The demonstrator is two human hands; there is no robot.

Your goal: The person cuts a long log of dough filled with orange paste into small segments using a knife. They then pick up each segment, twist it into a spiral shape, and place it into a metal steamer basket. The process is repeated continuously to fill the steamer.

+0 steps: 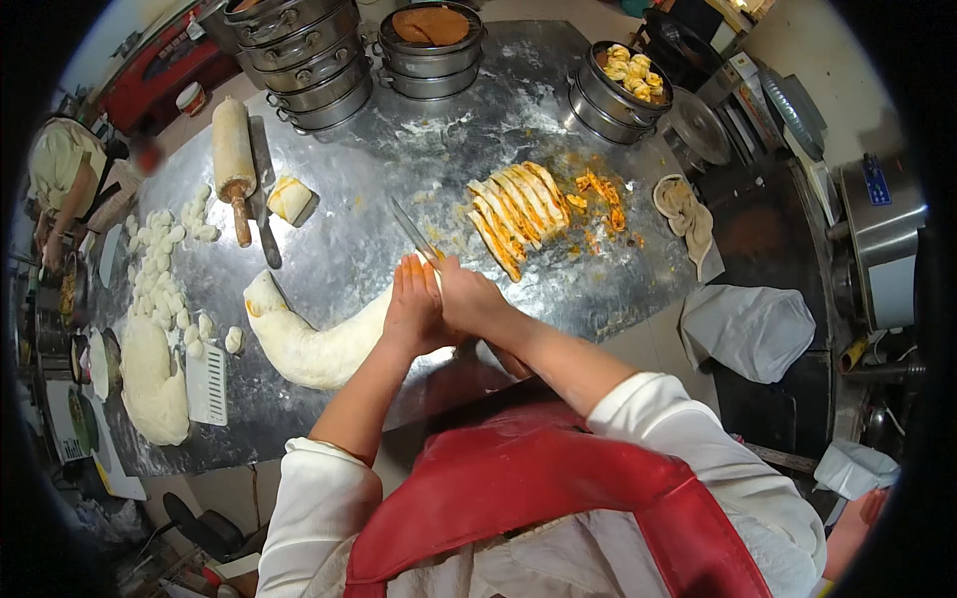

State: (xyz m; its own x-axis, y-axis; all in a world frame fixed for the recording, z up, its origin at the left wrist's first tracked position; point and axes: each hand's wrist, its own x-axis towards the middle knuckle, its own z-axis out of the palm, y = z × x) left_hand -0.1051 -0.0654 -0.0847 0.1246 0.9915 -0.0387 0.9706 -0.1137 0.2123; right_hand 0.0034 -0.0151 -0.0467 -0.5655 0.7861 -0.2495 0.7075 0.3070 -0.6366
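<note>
A long, curved roll of filled dough (321, 355) lies on the metal table in front of me. My left hand (415, 306) cups over its right end, fingers straight and together. In my right hand (472, 295) is a knife (407, 223), its narrow blade slanting away to the upper left. The cutting end of the roll is mostly hidden between my hands. Beyond them, a row of cut dough strips (523, 209) shows orange filling along the edges. Scraps of orange filling (602, 196) are scattered to the right of the strips.
Left on the floured table (351, 194) are a rolling pin (230, 146), a cut dough piece (290, 199), small dough lumps (157, 269), a dough mass (153, 381) and a slotted scraper (207, 385). Steamers (310, 67) stand behind; a cloth (682, 213) lies right. Another person (67, 164) works far left.
</note>
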